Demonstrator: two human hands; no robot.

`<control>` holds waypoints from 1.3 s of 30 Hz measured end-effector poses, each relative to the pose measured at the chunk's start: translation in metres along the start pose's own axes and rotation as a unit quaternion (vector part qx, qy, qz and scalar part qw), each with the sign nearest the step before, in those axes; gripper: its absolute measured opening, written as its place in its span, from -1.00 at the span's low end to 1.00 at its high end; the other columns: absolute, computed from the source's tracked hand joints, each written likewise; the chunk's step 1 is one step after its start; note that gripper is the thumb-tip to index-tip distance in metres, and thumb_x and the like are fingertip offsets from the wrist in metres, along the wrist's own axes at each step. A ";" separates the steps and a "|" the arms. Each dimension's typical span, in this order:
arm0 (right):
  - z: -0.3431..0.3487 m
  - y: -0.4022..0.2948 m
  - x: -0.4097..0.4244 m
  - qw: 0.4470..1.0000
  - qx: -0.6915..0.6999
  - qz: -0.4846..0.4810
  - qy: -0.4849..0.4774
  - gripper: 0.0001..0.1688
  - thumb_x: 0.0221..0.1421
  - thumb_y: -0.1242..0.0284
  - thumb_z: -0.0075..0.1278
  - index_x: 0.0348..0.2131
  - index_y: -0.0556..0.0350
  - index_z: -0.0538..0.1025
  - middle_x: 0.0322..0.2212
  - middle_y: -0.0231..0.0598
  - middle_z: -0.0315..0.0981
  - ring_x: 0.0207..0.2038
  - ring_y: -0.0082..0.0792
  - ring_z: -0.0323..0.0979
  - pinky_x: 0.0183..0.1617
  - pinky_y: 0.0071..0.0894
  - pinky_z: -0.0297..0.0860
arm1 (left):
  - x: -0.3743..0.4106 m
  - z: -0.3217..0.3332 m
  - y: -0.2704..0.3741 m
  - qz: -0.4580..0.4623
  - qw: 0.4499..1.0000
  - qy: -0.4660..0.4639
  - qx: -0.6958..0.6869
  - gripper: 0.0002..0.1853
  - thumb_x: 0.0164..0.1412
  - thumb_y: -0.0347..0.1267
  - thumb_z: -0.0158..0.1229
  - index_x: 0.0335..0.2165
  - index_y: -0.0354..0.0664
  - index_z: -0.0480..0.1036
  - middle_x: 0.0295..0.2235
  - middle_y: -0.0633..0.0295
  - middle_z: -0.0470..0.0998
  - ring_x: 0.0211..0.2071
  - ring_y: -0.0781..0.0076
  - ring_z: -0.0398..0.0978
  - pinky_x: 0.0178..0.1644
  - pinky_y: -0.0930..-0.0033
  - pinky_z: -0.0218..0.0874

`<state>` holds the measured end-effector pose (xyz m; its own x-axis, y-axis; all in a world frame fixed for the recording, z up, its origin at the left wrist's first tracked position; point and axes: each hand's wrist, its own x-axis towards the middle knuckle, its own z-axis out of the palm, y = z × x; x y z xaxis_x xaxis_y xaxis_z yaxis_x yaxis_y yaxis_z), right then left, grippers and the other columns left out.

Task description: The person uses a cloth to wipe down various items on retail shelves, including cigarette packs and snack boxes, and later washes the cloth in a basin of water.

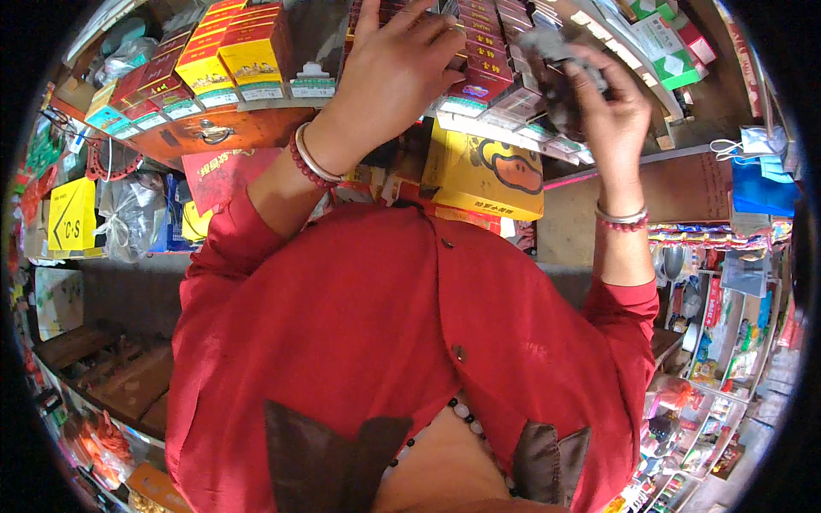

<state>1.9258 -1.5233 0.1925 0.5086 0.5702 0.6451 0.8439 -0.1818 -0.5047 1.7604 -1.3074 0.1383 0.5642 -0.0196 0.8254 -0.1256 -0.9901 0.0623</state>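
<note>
My left hand [399, 72] reaches over a row of dark red cigarette boxes [482, 61], palm down with the fingers apart. Its thumb side is close to the boxes; whether it touches them I cannot tell. In my right hand [609, 106] is a crumpled grey cloth [557, 51], blurred, pinched between thumb and fingers. Under the cloth a dark, blurred shape hangs beside the rack; what it is stays unclear. Both wrists carry a silver bangle and red beads. To the left stand yellow-and-red cigarette boxes [253, 48] with price tags along the shelf edge.
Below the rack are a wooden drawer [205, 131] with a metal pull and a yellow carton [487, 170] with a cartoon duck face. A green-and-white box [667, 48] lies at upper right. Blue face masks [766, 154] rest at far right, above wire shelves [725, 359] of packaged goods.
</note>
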 end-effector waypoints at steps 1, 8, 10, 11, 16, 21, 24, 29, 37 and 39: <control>-0.005 0.002 0.004 0.996 0.049 0.070 0.019 -0.73 0.12 0.55 0.23 -0.14 0.03 0.70 -0.24 -0.26 0.69 -0.15 -0.40 0.61 -0.01 -0.42 0.47 | 0.000 0.000 0.000 0.004 1.000 0.005 -0.003 -0.60 0.02 -0.33 0.38 -0.15 -0.24 0.50 -0.15 0.07 0.56 0.08 -0.04 0.41 0.38 -0.36 -0.21; 0.027 -0.002 0.001 0.970 -0.134 -0.198 -0.049 -0.68 0.09 0.57 0.19 -0.11 0.04 0.67 -0.15 -0.22 0.64 -0.06 -0.22 0.53 0.06 -0.29 0.43 | -0.001 0.003 0.002 -0.001 1.000 0.002 -0.002 -0.60 0.06 -0.31 0.37 -0.13 -0.22 0.50 -0.12 0.08 0.56 0.10 0.01 0.42 0.38 -0.32 -0.18; 0.045 -0.011 -0.002 0.948 -0.163 -0.259 -0.083 -0.65 0.02 0.57 0.19 -0.13 0.03 0.65 -0.15 -0.21 0.63 -0.08 -0.12 0.51 0.05 -0.23 0.44 | -0.002 0.005 0.002 -0.001 1.000 0.012 -0.001 -0.58 0.06 -0.31 0.37 -0.11 -0.22 0.50 -0.11 0.09 0.55 0.11 0.01 0.41 0.38 -0.31 -0.17; 0.049 -0.021 -0.007 0.943 -0.174 -0.267 -0.095 -0.64 0.00 0.58 0.20 -0.13 0.05 0.65 -0.15 -0.21 0.63 -0.08 -0.09 0.51 0.07 -0.22 0.44 | -0.003 0.006 0.002 -0.002 1.000 0.017 0.001 -0.57 0.06 -0.31 0.37 -0.10 -0.22 0.50 -0.10 0.09 0.55 0.11 0.01 0.41 0.38 -0.31 -0.16; 0.023 -0.015 -0.001 0.931 -0.226 -0.249 -0.142 -0.65 0.00 0.57 0.19 -0.14 0.05 0.65 -0.13 -0.24 0.62 -0.07 -0.11 0.51 0.06 -0.20 0.45 | -0.004 0.002 0.003 -0.007 1.000 0.014 -0.005 -0.57 0.03 -0.33 0.39 -0.11 -0.20 0.49 -0.08 0.11 0.52 0.08 0.02 0.42 0.38 -0.28 -0.17; 0.019 -0.012 -0.005 0.933 -0.233 -0.240 -0.134 -0.67 0.00 0.56 0.20 -0.16 0.05 0.66 -0.14 -0.26 0.62 -0.05 -0.11 0.50 0.06 -0.18 0.45 | -0.002 0.001 0.004 -0.003 1.000 0.008 -0.015 -0.59 0.01 -0.36 0.40 -0.13 -0.18 0.49 -0.11 0.13 0.52 0.03 0.07 0.44 0.36 -0.26 -0.13; 0.035 -0.023 -0.005 0.931 -0.206 -0.277 -0.121 -0.69 0.00 0.55 0.20 -0.18 0.06 0.65 -0.15 -0.26 0.62 -0.06 -0.12 0.50 0.06 -0.18 0.45 | -0.001 0.004 0.004 0.004 1.000 0.012 -0.004 -0.61 0.01 -0.38 0.39 -0.16 -0.17 0.50 -0.12 0.14 0.52 0.02 0.10 0.45 0.34 -0.24 -0.11; 0.036 -0.023 -0.001 0.933 -0.193 -0.271 -0.141 -0.66 0.04 0.62 0.19 -0.13 0.07 0.66 -0.06 -0.24 0.61 -0.02 -0.10 0.51 0.08 -0.22 0.45 | -0.002 0.005 0.005 0.001 0.999 0.032 -0.009 -0.65 -0.01 -0.40 0.37 -0.21 -0.16 0.49 -0.16 0.16 0.51 -0.01 0.11 0.47 0.34 -0.24 -0.10; 0.025 -0.018 -0.005 0.935 -0.228 -0.236 -0.135 -0.65 0.02 0.52 0.21 -0.12 0.00 0.65 -0.15 -0.29 0.60 -0.05 -0.07 0.50 0.03 -0.17 0.45 | -0.002 0.005 0.002 0.011 0.999 0.036 -0.010 -0.65 -0.02 -0.40 0.36 -0.22 -0.15 0.47 -0.17 0.16 0.50 -0.05 0.11 0.48 0.30 -0.25 -0.04; 0.032 -0.032 -0.001 0.938 -0.224 -0.209 -0.159 -0.53 0.04 0.51 0.24 0.00 -0.04 0.60 -0.14 -0.21 0.59 -0.05 -0.05 0.51 0.00 -0.18 0.46 | -0.002 0.007 0.003 0.010 0.999 0.045 -0.008 -0.66 -0.01 -0.40 0.35 -0.22 -0.15 0.46 -0.17 0.16 0.50 -0.05 0.11 0.48 0.30 -0.25 -0.03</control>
<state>1.8925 -1.4924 0.1895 0.1007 0.8641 0.4932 0.9815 -0.1674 0.0929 1.7643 -1.3109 0.1326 0.4860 -0.0255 0.8736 -0.1493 -0.9873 0.0542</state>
